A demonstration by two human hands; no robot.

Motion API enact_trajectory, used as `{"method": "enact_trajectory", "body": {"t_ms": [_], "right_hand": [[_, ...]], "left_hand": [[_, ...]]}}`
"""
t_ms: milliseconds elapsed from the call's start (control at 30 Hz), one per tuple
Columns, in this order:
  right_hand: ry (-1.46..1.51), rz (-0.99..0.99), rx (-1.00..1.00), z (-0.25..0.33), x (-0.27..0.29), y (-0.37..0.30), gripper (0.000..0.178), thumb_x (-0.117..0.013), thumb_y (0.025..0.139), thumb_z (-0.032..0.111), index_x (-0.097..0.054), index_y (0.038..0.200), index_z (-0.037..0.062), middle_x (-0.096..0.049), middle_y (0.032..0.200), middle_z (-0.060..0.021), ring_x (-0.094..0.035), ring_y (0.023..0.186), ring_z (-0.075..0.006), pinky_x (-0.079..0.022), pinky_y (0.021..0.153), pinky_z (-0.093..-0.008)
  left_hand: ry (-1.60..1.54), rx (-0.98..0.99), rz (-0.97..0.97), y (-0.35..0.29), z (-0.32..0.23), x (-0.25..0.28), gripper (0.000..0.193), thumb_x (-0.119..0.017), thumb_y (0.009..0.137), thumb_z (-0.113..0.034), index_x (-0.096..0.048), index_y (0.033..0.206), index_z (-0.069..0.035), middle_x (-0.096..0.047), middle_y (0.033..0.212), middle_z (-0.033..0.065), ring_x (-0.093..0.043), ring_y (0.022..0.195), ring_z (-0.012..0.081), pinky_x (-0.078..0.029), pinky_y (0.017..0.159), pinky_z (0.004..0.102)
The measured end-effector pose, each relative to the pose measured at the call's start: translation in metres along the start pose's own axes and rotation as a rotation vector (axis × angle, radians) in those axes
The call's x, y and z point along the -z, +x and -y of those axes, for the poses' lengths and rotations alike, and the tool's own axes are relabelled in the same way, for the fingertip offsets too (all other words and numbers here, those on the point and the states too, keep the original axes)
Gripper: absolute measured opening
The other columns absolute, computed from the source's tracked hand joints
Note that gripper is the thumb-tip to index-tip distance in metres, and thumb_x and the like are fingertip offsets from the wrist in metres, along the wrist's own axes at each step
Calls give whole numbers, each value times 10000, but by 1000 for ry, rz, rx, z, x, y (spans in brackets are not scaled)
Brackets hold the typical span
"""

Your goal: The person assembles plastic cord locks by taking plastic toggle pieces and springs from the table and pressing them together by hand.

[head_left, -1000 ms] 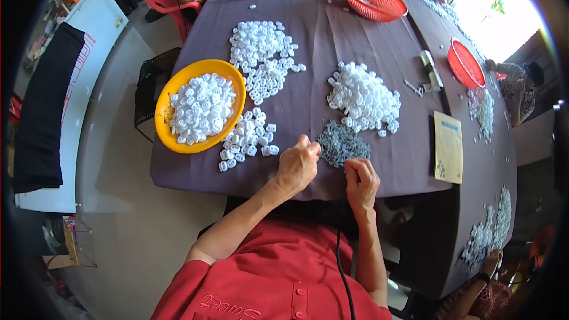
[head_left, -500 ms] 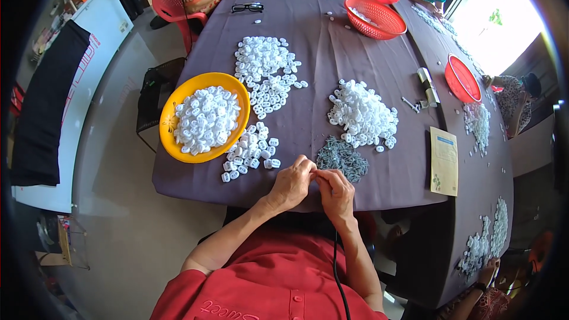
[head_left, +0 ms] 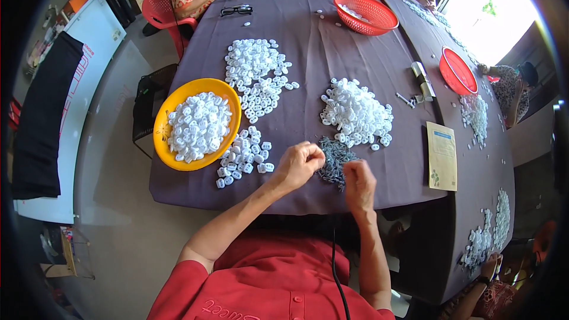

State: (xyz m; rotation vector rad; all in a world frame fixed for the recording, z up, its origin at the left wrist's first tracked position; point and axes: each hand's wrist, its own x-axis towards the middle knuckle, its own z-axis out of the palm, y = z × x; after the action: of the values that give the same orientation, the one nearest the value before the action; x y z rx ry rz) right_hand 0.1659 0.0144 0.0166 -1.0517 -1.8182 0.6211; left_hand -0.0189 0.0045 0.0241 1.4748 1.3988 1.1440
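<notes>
My left hand [head_left: 300,167] is closed in a pinch at the left edge of a heap of small grey slivers [head_left: 335,157]. Whatever it may hold is too small to make out. At the heap's right edge is my right hand [head_left: 360,187], its fingers curled together and their tips hidden. The two hands are apart, above the near part of the table. Just beyond the grey heap lies a big pile of small white oval pieces [head_left: 355,112], each with dark holes or marks. More white pieces [head_left: 242,157] are scattered to the left of my left hand.
A yellow bowl [head_left: 161,136] full of white pieces stands at the left, near another white pile [head_left: 255,62]. To the right lie a tan booklet [head_left: 442,163] and a metallic cylinder [head_left: 423,82]. Red baskets [head_left: 379,24] and glasses [head_left: 236,10] are farther off. Other people work around the table.
My hands were together, fingertips touching; now they have separated. The right hand has moved right, and the left has shifted slightly forward. The view has shifted a little.
</notes>
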Motion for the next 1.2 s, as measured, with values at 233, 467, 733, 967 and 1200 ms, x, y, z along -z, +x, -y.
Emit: {"method": "enact_trajectory", "body": {"t_ms": [233, 467, 733, 967, 1200], "right_hand": [[249, -223, -414, -42, 28, -3, 138, -537, 921, 138, -535, 823, 40, -508, 664, 14, -417, 564, -40, -355, 506, -205], [171, -219, -361, -36, 26, 0, 166, -587, 896, 144, -536, 802, 16, -443, 615, 33, -370, 573, -48, -337, 519, -215], [126, -212, -350, -35, 25, 0, 146, -593, 885, 119, -541, 797, 16, -449, 602, 23, -382, 566, -52, -348, 518, -219], [63, -186, -318, -38, 22, -4, 60, -588, 855, 58, -571, 825, 9, -526, 632, -27, -460, 582, -82, -405, 547, -242], [6, -189, -244, -28, 20, -2, 10, -574, 844, 12, -577, 850, 5, -558, 696, -59, -505, 616, -109, -427, 574, -250]], "left_hand": [[401, -186, -251, 95, 38, 2, 122, -620, 754, -22, -663, 869, -30, -626, 815, 127, -634, 771, 254, -507, 713, 346], [463, -191, -77, 125, 47, 1, 150, -671, 708, -63, -684, 851, -19, -605, 839, 129, -629, 771, 262, -506, 723, 340], [638, -284, -76, 124, 51, 2, 194, -648, 706, -34, -647, 900, -24, -585, 760, 114, -604, 719, 263, -496, 697, 348], [-256, 209, -142, 68, 17, 10, 182, -662, 791, -24, -647, 967, 22, -670, 795, 99, -631, 615, 127, -540, 540, 257], [-824, 393, -119, -22, -3, -2, 128, -631, 842, -44, -633, 954, 17, -671, 853, 132, -673, 737, 207, -572, 651, 300]]}}
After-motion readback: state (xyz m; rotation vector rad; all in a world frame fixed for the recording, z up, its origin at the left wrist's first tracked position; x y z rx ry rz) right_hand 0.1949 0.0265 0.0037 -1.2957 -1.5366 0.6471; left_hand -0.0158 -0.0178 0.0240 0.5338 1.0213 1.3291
